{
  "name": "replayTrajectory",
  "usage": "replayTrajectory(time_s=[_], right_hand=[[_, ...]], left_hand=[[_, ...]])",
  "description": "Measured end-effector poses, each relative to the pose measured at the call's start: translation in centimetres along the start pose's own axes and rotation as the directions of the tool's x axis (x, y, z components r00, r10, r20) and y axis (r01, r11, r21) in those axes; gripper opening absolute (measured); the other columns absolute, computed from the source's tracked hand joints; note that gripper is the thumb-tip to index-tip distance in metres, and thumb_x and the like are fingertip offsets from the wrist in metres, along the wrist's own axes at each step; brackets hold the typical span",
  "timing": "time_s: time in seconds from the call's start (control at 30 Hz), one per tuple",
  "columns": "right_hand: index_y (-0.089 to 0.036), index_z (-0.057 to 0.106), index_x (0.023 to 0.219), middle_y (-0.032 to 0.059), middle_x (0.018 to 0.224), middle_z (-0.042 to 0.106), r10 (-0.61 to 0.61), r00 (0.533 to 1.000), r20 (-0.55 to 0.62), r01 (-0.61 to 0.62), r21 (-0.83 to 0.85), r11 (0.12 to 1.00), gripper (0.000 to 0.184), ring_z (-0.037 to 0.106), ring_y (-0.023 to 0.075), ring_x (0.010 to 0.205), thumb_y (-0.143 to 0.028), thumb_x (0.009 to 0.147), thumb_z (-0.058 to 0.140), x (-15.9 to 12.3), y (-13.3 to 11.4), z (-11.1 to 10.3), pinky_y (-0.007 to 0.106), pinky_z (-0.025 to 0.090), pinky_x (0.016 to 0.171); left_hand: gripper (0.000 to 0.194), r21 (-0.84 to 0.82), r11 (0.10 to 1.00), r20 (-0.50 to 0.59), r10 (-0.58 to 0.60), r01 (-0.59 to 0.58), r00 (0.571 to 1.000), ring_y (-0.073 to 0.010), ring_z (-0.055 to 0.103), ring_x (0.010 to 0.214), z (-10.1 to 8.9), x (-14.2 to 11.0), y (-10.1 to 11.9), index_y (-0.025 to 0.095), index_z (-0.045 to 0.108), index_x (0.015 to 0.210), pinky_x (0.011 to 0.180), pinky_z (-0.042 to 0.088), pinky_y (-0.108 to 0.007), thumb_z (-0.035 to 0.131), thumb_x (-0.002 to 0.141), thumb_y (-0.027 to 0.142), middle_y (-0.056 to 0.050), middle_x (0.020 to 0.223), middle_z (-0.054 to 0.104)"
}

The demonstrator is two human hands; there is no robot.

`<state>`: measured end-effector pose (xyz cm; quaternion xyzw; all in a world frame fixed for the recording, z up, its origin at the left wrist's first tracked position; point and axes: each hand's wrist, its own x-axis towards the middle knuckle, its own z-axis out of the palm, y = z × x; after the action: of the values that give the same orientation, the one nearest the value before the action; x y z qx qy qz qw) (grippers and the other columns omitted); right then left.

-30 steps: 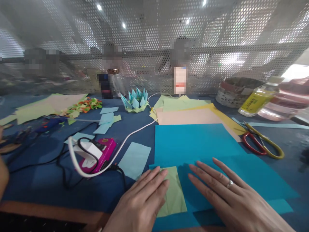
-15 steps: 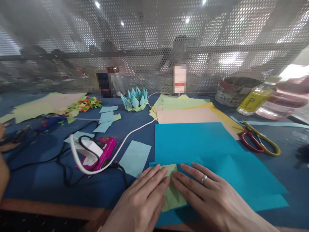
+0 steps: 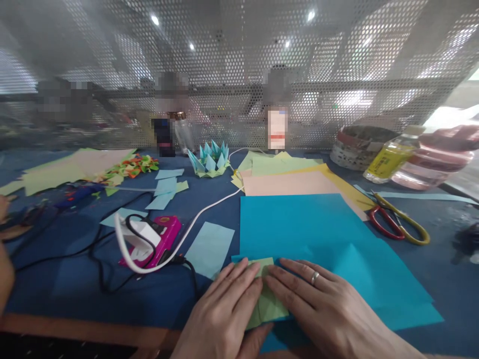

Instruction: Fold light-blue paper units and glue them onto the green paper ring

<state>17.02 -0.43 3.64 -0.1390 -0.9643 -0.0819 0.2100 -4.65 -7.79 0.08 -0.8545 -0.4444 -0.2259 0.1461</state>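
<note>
A small light-green piece of paper (image 3: 275, 303) lies on large blue sheets (image 3: 292, 219) near the table's front edge. My left hand (image 3: 228, 309) rests flat over its left part, fingers stretched out, with the thumb at the near edge of the paper. On the right side, my right hand (image 3: 318, 299), wearing a ring, presses its extended fingers onto the same paper. The fingertips of both hands nearly meet over the middle. Much of the green piece is hidden beneath them.
Scissors (image 3: 398, 219) lie to the right, near a yellow-labelled bottle (image 3: 391, 157). A pink power strip (image 3: 168, 234) with cables is on the left, beside a pale-blue paper (image 3: 211, 249). A folded paper crown shape (image 3: 209, 162) stands behind. Another person's arm (image 3: 5, 279) shows at far left.
The view has tilted slightly, so everything sits a little lower. My left thumb has come into sight at the green paper's near edge. Both hands stay flat on the paper.
</note>
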Motion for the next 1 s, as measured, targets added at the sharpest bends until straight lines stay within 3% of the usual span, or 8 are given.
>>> replayTrajectory(time_s=[0.17,0.33,0.53,0.77,1.0], right_hand=[[-0.015,0.064,0.127,0.0096,0.128,0.066,-0.017,1.000,0.026,0.018,-0.031,0.999,0.036,0.068,0.0233,0.111,-0.033,0.100,0.048,-0.3,0.2,-0.2,0.034,0.060,0.089],[-0.012,0.061,0.129,0.0078,0.131,0.065,-0.004,1.000,-0.010,0.003,-0.074,0.997,0.042,0.067,0.0228,0.113,-0.013,0.092,0.040,-0.5,0.4,0.4,0.036,0.059,0.092],[-0.013,0.052,0.140,0.0094,0.138,0.058,0.052,0.998,0.025,-0.049,-0.085,0.995,0.055,0.061,0.0255,0.122,-0.013,0.085,0.049,-0.6,0.5,0.6,0.039,0.057,0.096],[-0.011,0.057,0.135,0.0087,0.140,0.055,0.045,0.997,0.057,-0.039,-0.114,0.993,0.053,0.060,0.0272,0.123,-0.022,0.084,0.051,-0.5,0.6,0.7,0.039,0.057,0.096],[-0.011,0.055,0.137,0.0063,0.144,0.052,0.085,0.995,0.054,-0.076,-0.155,0.985,0.066,0.056,0.0253,0.127,-0.010,0.072,0.046,-1.0,0.5,1.3,0.041,0.055,0.099]], left_hand=[[0.051,0.021,0.998,0.063,-0.061,0.060,0.996,-0.0289,0.052,0.132,0.1,-0.7,0.5,0.006,0.056,0.131,0.101,0.056,-0.045,0.037,0.084,0.000,-0.013,0.139,0.060],[0.050,0.054,0.994,0.018,-0.098,0.097,0.995,-0.0270,0.052,0.133,0.3,-0.7,1.0,0.010,0.055,0.135,0.104,0.054,-0.042,0.033,0.092,-0.003,-0.009,0.139,0.061],[0.044,0.048,0.995,0.012,-0.090,0.089,0.996,-0.0260,0.052,0.133,0.4,-0.5,0.7,0.012,0.057,0.134,0.107,0.051,-0.040,0.035,0.097,0.002,-0.008,0.140,0.060],[0.039,0.125,0.991,0.041,-0.052,0.047,0.998,-0.0276,0.058,0.127,0.0,0.2,0.4,0.009,0.063,0.126,0.102,0.055,-0.040,0.034,0.100,0.003,-0.010,0.133,0.065],[0.039,0.062,0.997,-0.001,-0.047,0.047,0.999,-0.0255,0.056,0.129,0.3,0.1,-0.2,0.011,0.059,0.131,0.106,0.052,-0.037,0.036,0.100,0.005,-0.008,0.135,0.064]])
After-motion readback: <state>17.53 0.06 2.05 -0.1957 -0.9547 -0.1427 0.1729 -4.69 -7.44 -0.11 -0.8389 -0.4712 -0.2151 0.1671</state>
